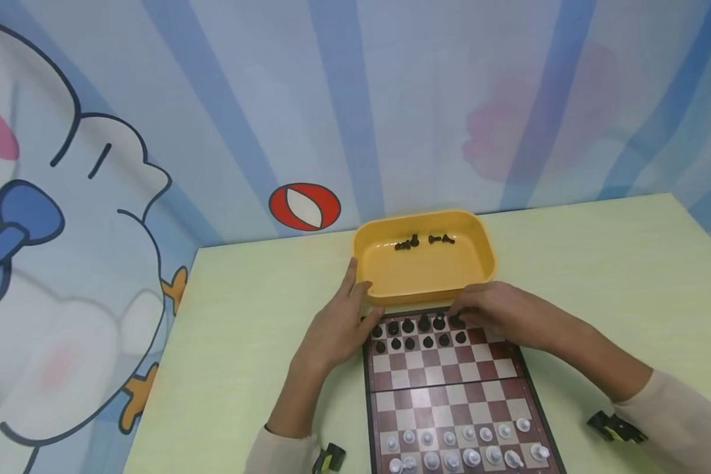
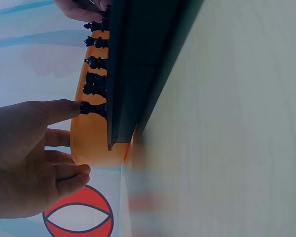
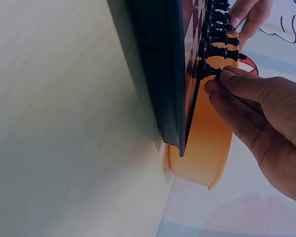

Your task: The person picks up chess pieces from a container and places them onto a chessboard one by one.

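Note:
A brown-and-white chessboard (image 1: 438,397) lies on the table, with white chess pieces along its near side and two rows of black ones along its far side. Between thumb and fingers, my right hand (image 1: 503,315) pinches the top of a black chess piece (image 3: 207,70) that stands in the back row; its head is hidden. My left hand (image 1: 339,329) is at the far left corner, fingers spread by the yellow tray (image 1: 423,295). Its thumb tip touches the top of a black rook (image 2: 93,109) in the left wrist view.
Inside the tray, several loose black pieces (image 1: 415,241) lie near its back wall. The tray stands just behind the board, close to a printed wall (image 1: 415,118). Pale tabletop (image 1: 261,329) extends on both sides of the board.

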Available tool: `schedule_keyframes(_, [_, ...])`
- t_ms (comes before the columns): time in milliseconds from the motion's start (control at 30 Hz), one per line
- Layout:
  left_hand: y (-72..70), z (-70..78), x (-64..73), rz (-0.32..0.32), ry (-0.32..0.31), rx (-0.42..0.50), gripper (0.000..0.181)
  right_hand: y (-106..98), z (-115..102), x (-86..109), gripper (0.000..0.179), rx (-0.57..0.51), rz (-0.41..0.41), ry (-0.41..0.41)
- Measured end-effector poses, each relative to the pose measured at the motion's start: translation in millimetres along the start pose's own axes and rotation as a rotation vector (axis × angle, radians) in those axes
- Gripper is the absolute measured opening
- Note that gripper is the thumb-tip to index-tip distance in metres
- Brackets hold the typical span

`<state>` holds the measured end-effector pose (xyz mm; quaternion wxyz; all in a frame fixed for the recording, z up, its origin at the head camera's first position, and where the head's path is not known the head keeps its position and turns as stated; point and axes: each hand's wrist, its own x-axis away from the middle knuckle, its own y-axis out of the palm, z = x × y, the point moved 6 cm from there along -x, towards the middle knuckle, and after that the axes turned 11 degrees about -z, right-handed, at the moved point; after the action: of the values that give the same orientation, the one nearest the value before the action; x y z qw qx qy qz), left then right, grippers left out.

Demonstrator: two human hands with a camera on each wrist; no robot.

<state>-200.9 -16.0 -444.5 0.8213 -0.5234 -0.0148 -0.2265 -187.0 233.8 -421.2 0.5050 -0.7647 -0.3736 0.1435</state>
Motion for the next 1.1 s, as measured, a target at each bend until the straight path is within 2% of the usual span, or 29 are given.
schedule_keyframes(733, [-0.1, -0.1, 2.7, -0.012, -0.016, 0.011, 0.061, -1, -2, 2.1, 0.025, 0.007, 0.022, 0.015])
schedule_keyframes(1100, [0.0, 0.7, 2.2, -0.013, 0.008, 0.01, 0.061, -14, 2, 0.5, 0.017, -0.002, 0.058, 0.021])
